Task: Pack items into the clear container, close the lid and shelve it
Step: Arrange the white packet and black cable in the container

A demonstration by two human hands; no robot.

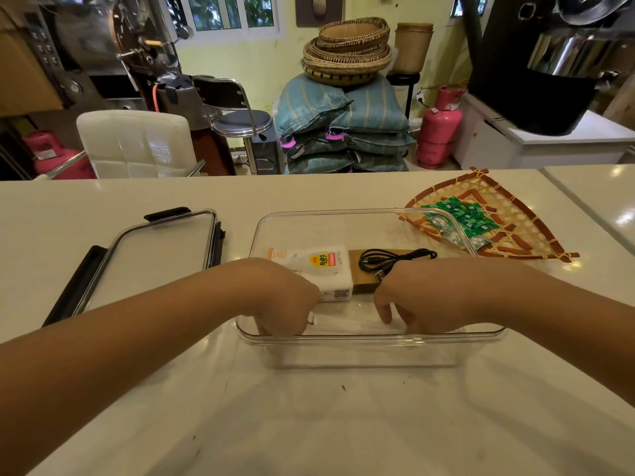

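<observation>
Both your hands reach down inside the clear container [371, 338] on the worktop [309, 407]. Your left hand [285, 300] and right hand [415, 300] curl their fingers downward; whether either grip holds anything, you cannot tell. Just beyond them lie a white box [330, 273] and a black cable [395, 261], already packed. Green packets [460, 214] wait on the woven tray [536, 235] past your right hand; the lid [154, 255] lies off, left of your left hand. Closing and shelving remain.

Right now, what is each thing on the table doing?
Clear container: open, lid off.
Lid: flat on the table, left of the container.
White box: inside the container.
Black cable: coiled, inside.
Green packets: on the woven tray, not packed.
Left hand: inside the container.
Right hand: inside too.
</observation>
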